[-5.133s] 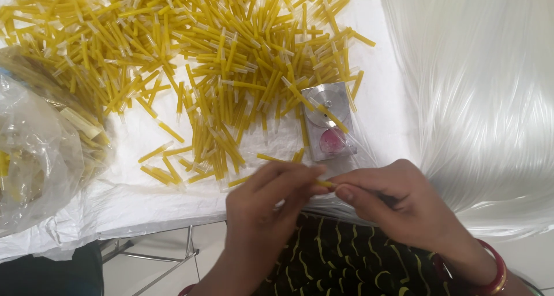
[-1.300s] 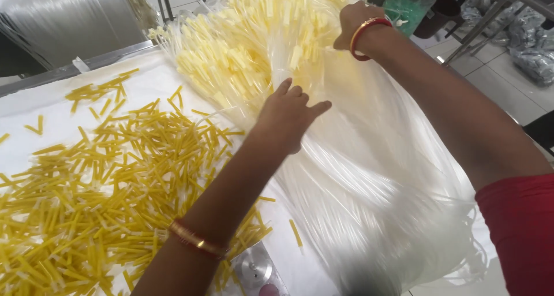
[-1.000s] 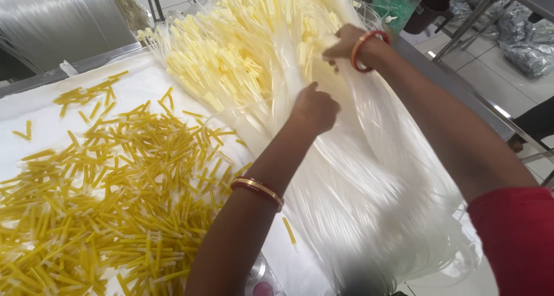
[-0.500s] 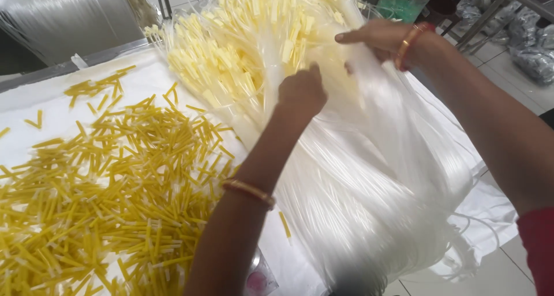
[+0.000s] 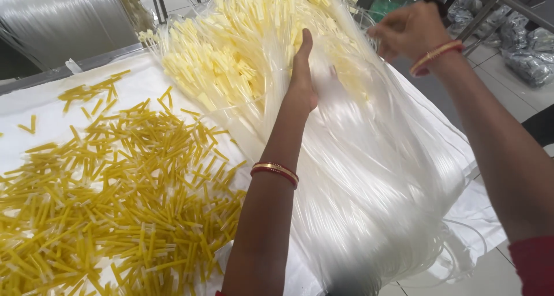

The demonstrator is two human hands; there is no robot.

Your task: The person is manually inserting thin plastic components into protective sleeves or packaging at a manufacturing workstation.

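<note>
A large bundle of clear thin tubes [image 5: 369, 175] is seen lying across the right half of a white-covered table [image 5: 69, 111], the strands running from pale yellow end fittings [image 5: 231, 59] at the far end down to loose ends hanging over the near table edge. The bundle is judged light, soft and limp, likely slippery and prone to tangling; single strands are best taken near the stiffer yellow fittings, where they can be told apart. The left hand [image 5: 303, 71] is laid on the upper part of the bundle, just beside the fittings, fingers stretched out flat and held together, pressed among the strands; whether any strand is pinched beneath cannot be told. The right hand [image 5: 407, 30] is held raised over the far right edge of the bundle, fingers curled loosely inward; a strand may be held between them, but this cannot be told. A red and gold bangle is noted on each wrist. To the left of the bundle, a wide scatter of short deep-yellow tube pieces [image 5: 115, 186] is spread over the sheet, apart from both hands. A second clear bundle [image 5: 63, 19] is noted at the far left
</note>
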